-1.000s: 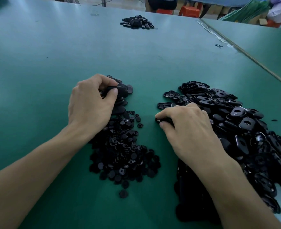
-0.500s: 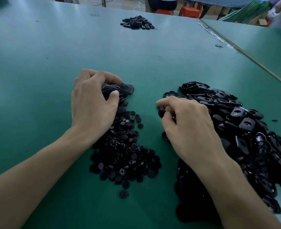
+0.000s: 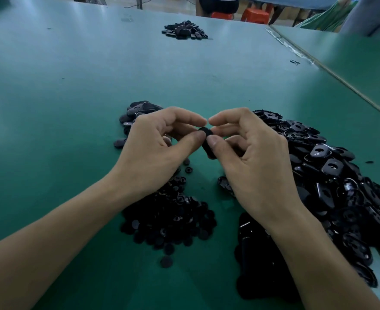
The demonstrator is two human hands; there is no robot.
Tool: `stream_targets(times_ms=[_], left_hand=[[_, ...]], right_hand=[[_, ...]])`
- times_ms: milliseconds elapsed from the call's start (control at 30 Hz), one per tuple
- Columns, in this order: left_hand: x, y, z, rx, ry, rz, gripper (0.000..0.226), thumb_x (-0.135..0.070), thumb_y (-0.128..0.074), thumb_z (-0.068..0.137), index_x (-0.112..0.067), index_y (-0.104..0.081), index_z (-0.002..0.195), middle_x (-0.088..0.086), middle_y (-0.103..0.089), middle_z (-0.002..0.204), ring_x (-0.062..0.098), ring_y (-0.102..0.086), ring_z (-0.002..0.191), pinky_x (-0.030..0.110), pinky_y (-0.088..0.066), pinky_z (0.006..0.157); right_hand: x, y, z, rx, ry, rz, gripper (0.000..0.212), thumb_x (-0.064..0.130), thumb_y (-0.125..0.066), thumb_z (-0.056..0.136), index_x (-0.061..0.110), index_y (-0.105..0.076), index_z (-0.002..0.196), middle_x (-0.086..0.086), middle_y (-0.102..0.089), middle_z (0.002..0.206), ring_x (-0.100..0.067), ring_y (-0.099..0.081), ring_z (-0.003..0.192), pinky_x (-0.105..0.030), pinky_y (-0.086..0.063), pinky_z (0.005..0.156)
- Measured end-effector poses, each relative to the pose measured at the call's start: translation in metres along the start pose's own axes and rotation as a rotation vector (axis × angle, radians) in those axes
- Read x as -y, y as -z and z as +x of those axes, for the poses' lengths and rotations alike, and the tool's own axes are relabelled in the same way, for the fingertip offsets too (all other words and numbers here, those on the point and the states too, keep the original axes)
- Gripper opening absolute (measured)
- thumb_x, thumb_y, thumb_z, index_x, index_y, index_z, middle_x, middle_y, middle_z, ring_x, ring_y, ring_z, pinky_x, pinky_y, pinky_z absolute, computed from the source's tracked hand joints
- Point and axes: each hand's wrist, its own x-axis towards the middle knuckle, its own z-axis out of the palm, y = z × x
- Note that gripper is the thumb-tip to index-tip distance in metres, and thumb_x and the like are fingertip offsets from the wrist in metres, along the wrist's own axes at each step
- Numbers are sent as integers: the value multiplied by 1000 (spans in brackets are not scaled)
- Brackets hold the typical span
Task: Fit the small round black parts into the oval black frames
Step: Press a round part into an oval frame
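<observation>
My left hand (image 3: 155, 151) and my right hand (image 3: 253, 157) meet above the green table (image 3: 72, 108), fingertips nearly touching. Between them sits an oval black frame (image 3: 208, 145), pinched by my right thumb and fingers; my left thumb and fingers pinch its upper end, where a small round black part (image 3: 204, 130) shows. A heap of small round black parts (image 3: 168, 215) lies under my left wrist. A large heap of oval black frames (image 3: 332, 186) spreads to the right. A small stack of oval pieces (image 3: 139, 113) lies behind my left hand.
Another small pile of black pieces (image 3: 184, 31) lies far back on the table. A seam with a thin rod (image 3: 332, 72) separates a second table at the right. Orange stools (image 3: 255, 15) and a person's legs stand beyond the far edge.
Both hands left their piles, lifted and came together at the centre. The right hand now carries an oval frame, and the left hand has let go of the stack it gripped.
</observation>
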Motion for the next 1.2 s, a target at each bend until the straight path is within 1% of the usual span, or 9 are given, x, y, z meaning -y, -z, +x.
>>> stream_targets(times_ms=[167, 300, 433, 533, 667, 800, 933, 1033, 1200], left_hand=[[-3, 1, 1, -41, 12, -23, 13, -19, -72, 84, -31, -71, 87, -9, -75, 79, 0, -63, 66, 14, -42, 55], [-5, 0, 0, -53, 20, -42, 13, -18, -70, 83, -31, -70, 83, -5, -75, 81, 14, -68, 74, 38, -55, 67], [-6, 0, 2, -50, 45, -84, 9, -18, -68, 83, -27, -67, 84, -10, -70, 72, 3, -62, 65, 20, -51, 58], [-6, 2, 2, -26, 51, -130, 7, -18, -68, 85, -24, -65, 88, -8, -66, 68, 4, -61, 61, 20, -51, 52], [-5, 0, 2, -55, 40, -79, 14, -22, -70, 86, -27, -70, 98, -10, -70, 71, 5, -64, 65, 21, -54, 56], [0, 1, 4, -208, 42, -8, 11, -18, -69, 89, -28, -71, 92, -18, -74, 76, 0, -66, 67, 22, -56, 64], [2, 5, 7, -297, 41, 32, 12, -16, -67, 92, -28, -69, 91, -24, -73, 73, -4, -66, 67, 18, -54, 65], [2, 5, 6, -308, 37, 47, 12, -16, -68, 92, -27, -70, 90, -23, -73, 75, -4, -67, 68, 22, -56, 66], [1, 5, 7, -296, 30, 79, 17, -15, -70, 91, -32, -70, 89, -27, -71, 72, -7, -66, 68, 14, -51, 62]], right_hand=[[-1, -1, 1, 47, -77, 28, 20, 19, -74, 89, 32, -66, 102, 16, -70, 81, -3, -69, 78, -23, -56, 70], [-2, -1, 0, 59, -96, 10, 19, 22, -74, 89, 31, -66, 103, 16, -69, 77, -2, -68, 74, -15, -52, 61], [-3, -2, 1, 60, -110, 8, 7, 24, -74, 90, 28, -70, 95, 12, -70, 74, -8, -66, 65, -23, -52, 58], [1, -1, 1, 23, -59, 13, 6, 22, -71, 91, 27, -72, 95, 14, -70, 74, -5, -66, 69, -15, -49, 61], [-1, -1, 2, -28, -62, -132, 24, 26, -61, 98, 19, -70, 120, 16, -69, 84, 0, -64, 81, -10, -46, 75], [1, -4, -2, 259, -7, -597, 42, 34, -51, 101, 22, -53, 141, 5, -57, 130, -16, -48, 121, -33, -38, 103], [3, -8, -8, 551, 42, -771, 47, 32, -38, 105, 36, -34, 151, 11, -29, 159, -14, -21, 143, -36, -22, 112], [2, -9, -8, 590, 22, -758, 48, 33, -35, 106, 40, -29, 153, 16, -27, 160, -12, -18, 144, -34, -19, 114], [7, -9, -2, 562, 30, -717, 38, 42, -48, 102, 39, -53, 140, 16, -55, 137, -15, -43, 126, -33, -34, 105]])
